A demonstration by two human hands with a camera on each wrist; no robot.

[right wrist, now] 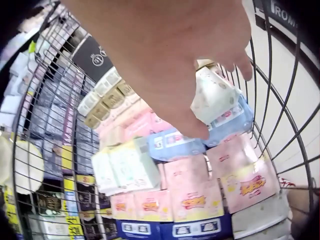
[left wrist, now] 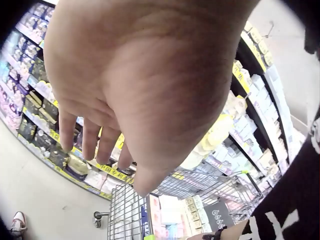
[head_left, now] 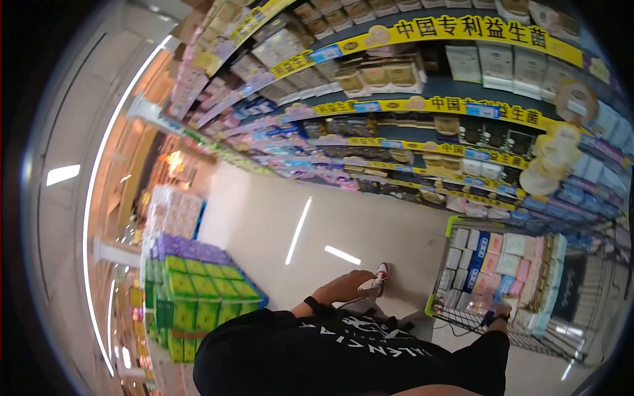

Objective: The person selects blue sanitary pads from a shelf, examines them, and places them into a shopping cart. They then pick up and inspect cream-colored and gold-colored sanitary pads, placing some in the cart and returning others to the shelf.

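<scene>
The yellow shelf-edge strip [head_left: 462, 30] along the top shelf on the far side carries dark Chinese characters reading 中国专利益生菌. The strip one shelf lower [head_left: 462, 105] shows the same run of characters, partly covered by a blue tag. The black shirt [head_left: 356, 353] near the camera bears white letters, upside down, too warped to read surely.

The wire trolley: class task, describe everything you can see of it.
The wire trolley is a cage of thin grey metal wire with a green top rim. It stands on the pale shop floor beside the shelves and is packed with soft packs in pink, blue and white. The right hand reaches into it, holding a pale pack. A wheel shows in the left wrist view.
</scene>
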